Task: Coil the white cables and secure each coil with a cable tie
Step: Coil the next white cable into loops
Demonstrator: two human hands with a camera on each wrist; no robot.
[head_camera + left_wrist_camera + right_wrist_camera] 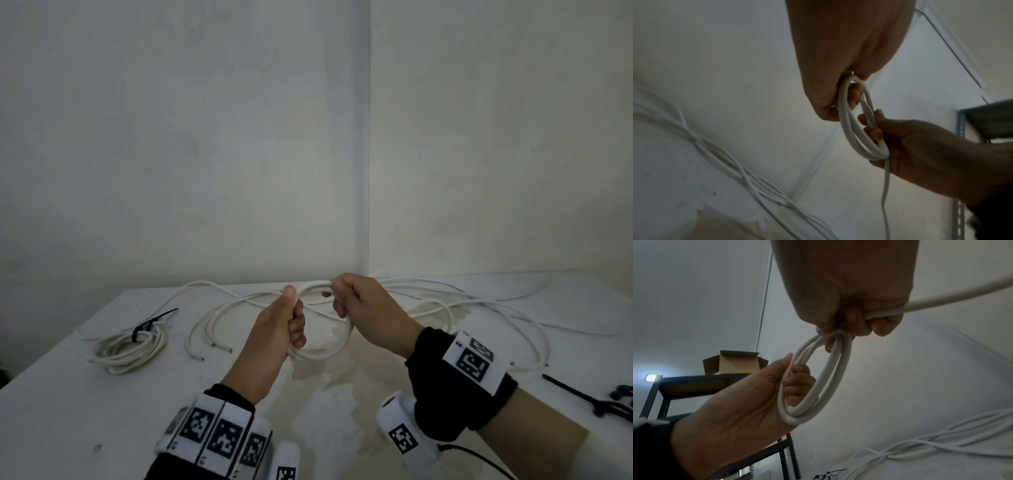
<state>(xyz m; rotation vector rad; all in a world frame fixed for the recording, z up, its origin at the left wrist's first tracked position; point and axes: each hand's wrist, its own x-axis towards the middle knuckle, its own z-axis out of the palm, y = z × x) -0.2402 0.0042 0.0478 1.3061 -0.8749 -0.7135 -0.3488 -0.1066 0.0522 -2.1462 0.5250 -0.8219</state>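
Observation:
Above the middle of the table, both hands hold a small coil of white cable (325, 353). My left hand (286, 325) grips its near-left side, thumb up on the top strand. My right hand (349, 298) grips the far-right side, fingers curled round the strands. In the left wrist view the coil (851, 129) hangs between my left hand (838, 65) and right hand (920, 146). In the right wrist view a cable strand (962, 293) runs out of my right hand (849, 288) to the right, and the coil (830, 378) leads down into my left hand (746, 402).
A finished coil (130, 346) bound with a black cable tie (150, 323) lies at the left. Loose white cables (479, 308) sprawl across the back and right of the table (68, 411). Spare black cable ties (589, 399) lie at the right edge. A dark shelf (694, 386) carries a cardboard box (735, 363).

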